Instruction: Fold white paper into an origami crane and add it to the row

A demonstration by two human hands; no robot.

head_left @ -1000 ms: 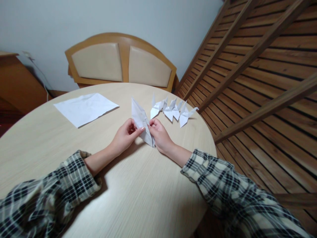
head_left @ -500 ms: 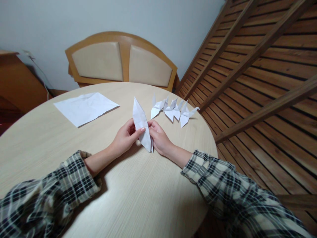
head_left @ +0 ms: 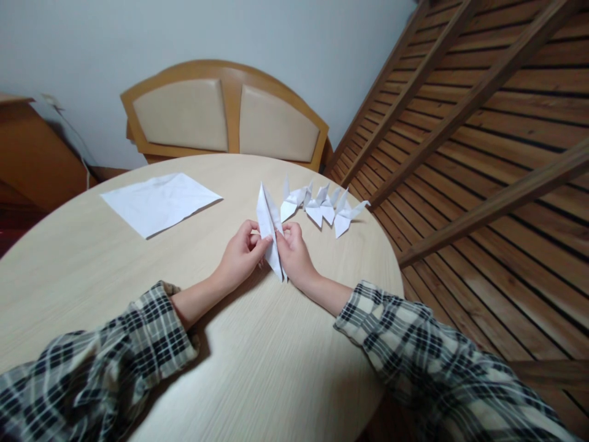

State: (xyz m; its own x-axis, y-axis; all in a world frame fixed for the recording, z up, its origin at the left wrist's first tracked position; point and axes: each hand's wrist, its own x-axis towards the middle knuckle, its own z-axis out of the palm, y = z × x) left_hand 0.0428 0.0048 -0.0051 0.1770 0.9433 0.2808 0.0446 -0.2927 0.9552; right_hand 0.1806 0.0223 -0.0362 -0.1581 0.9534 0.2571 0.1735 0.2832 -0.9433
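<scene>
My L hand [head_left: 242,255] grips the folded paper [head_left: 267,221] by its left side, thumb on the near face; my R hand [head_left: 298,256] pinches the opp. side. Paper's white, thin, matte: a long narrow diamond w/ pointed ends & a lengthwise crease, held tilted btwn both hands over the desk [head_left: 257,362]; can't tell if its lower tip touches. Desk has a curved edge, pale w/ fine streaky grain & a slight sheen. Just beyond R hand: row of white paper birds [head_left: 315,213], angular, w/ sharp points. Far left on desk: 4-sided white sheet [head_left: 161,202], flat, a bit wrinkled. My sleeves [head_left: 151,337] are blk/grey/cream plaid cloth. Behind: arched wood panel [head_left: 233,116] w/ 2 cream padded insets; at right, brown wood slats [head_left: 488,129] & beams.
</scene>
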